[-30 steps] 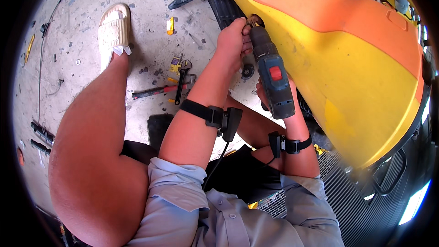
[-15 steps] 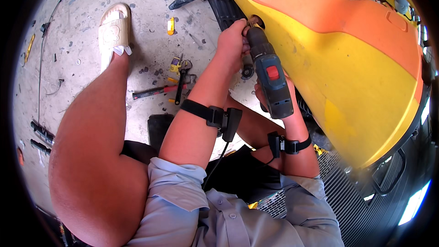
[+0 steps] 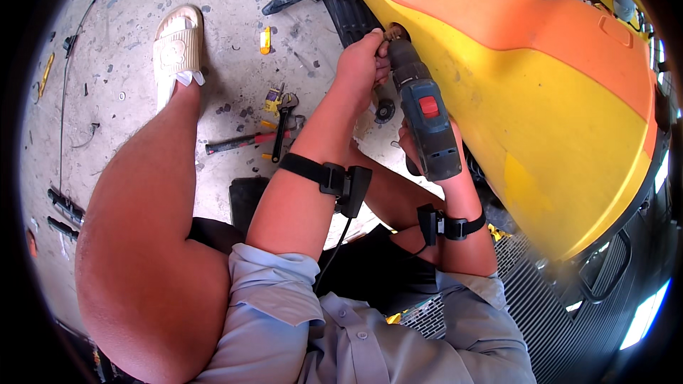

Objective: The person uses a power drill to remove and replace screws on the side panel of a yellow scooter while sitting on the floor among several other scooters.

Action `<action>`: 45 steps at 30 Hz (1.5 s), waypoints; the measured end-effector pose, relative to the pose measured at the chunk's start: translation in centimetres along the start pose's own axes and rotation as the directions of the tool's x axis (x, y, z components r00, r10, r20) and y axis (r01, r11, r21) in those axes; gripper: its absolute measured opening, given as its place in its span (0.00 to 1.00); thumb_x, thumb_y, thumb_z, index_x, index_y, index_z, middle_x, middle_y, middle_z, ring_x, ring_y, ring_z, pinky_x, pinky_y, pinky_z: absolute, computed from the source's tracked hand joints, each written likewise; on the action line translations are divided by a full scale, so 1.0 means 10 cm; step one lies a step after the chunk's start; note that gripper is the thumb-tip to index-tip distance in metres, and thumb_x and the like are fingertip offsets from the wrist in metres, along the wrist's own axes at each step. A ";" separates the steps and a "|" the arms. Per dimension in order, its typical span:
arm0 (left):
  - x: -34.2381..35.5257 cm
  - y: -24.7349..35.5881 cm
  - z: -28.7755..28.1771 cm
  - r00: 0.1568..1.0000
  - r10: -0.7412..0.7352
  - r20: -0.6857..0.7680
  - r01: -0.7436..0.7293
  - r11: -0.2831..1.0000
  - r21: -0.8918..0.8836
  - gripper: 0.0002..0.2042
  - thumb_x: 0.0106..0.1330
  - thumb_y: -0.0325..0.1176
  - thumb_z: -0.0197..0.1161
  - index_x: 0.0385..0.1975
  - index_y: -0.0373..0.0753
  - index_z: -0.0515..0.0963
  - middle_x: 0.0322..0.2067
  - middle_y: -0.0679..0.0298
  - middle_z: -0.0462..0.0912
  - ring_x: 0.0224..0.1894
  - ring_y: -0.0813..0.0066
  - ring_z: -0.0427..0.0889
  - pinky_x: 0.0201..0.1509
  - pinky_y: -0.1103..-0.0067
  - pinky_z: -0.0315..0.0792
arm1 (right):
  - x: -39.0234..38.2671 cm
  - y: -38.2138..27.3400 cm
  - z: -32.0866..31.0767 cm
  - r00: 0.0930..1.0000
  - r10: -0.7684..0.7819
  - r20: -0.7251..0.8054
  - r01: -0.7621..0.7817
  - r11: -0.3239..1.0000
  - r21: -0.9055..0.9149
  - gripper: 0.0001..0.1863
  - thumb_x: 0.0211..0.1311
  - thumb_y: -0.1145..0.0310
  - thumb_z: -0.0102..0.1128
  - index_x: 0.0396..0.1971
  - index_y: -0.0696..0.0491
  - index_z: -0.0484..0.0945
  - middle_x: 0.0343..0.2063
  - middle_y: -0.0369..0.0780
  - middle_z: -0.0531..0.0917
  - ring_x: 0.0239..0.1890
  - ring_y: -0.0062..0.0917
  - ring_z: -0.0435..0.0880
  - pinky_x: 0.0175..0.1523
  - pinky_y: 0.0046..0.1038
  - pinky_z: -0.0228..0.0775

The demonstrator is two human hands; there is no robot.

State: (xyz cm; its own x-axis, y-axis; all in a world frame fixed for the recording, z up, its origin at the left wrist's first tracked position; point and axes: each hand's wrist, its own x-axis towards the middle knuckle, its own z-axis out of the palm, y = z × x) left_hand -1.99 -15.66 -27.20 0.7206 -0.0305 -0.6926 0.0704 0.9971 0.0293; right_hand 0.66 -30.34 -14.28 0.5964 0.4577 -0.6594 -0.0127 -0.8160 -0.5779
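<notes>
A dark cordless drill (image 3: 429, 124) with a red patch on top is in my right hand (image 3: 410, 148), whose fingers wrap its handle; most of that hand is hidden under the drill body. Its chuck points up and left toward a round hole (image 3: 397, 30) in the yellow and orange body panel (image 3: 498, 85). Beside the chuck, my left hand (image 3: 361, 64) is closed, thumb and fingertips pinched near the hole. What they pinch, if anything, is too small to make out.
On the floor to the left lie an adjustable wrench (image 3: 284, 128), a red and black handled tool (image 3: 238, 144), and a yellow piece (image 3: 265, 40). A black ribbed part (image 3: 348, 18) sits against the panel. Below the panel is a ribbed black surface (image 3: 541, 313).
The drill has shifted slightly right, its chuck moving a little away from my left fingers. My left hand stays almost where it was, by the hole.
</notes>
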 end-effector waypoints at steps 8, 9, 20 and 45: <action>0.04 -0.04 -0.01 0.995 0.040 -0.093 -0.033 0.997 0.073 0.20 0.77 0.48 0.52 0.22 0.45 0.70 0.16 0.74 0.63 0.17 0.81 0.60 0.24 0.80 0.56 | -0.01 -0.09 0.06 0.999 -0.010 -0.030 0.009 1.000 -0.017 0.16 0.53 0.81 0.69 0.43 0.57 0.79 0.33 0.36 0.84 0.34 0.21 0.83 0.41 0.26 0.78; 0.05 -0.05 -0.01 0.995 0.051 -0.084 -0.045 0.996 0.078 0.20 0.77 0.48 0.52 0.23 0.44 0.70 0.16 0.74 0.63 0.17 0.81 0.60 0.24 0.80 0.57 | -0.02 -0.08 0.07 1.000 0.001 -0.021 -0.001 1.000 -0.004 0.17 0.53 0.81 0.69 0.44 0.57 0.78 0.33 0.36 0.84 0.33 0.20 0.83 0.40 0.26 0.78; -0.02 -0.06 -0.01 0.993 0.104 -0.058 -0.094 0.984 0.148 0.17 0.77 0.48 0.54 0.25 0.48 0.73 0.20 0.77 0.66 0.20 0.86 0.62 0.24 0.85 0.57 | -0.04 -0.24 0.19 0.994 -0.087 -0.059 0.083 0.995 -0.057 0.19 0.54 0.83 0.67 0.46 0.57 0.75 0.31 0.34 0.81 0.31 0.16 0.78 0.38 0.22 0.76; 0.09 -0.14 -0.08 0.995 0.099 -0.010 -0.098 0.990 0.104 0.19 0.78 0.46 0.52 0.47 0.33 0.78 0.38 0.60 0.84 0.36 0.73 0.83 0.41 0.75 0.78 | -0.05 -0.36 0.21 0.998 -0.010 -0.058 0.000 0.987 -0.162 0.22 0.51 0.64 0.77 0.43 0.56 0.78 0.33 0.40 0.87 0.37 0.28 0.87 0.43 0.29 0.77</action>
State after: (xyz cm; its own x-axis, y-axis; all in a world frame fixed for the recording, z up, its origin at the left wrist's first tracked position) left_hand -1.99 -17.03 -28.42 0.7174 0.0692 -0.6932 0.0714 0.9825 0.1719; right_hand -1.28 -26.89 -12.93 0.6418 0.4443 -0.6250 0.1177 -0.8625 -0.4922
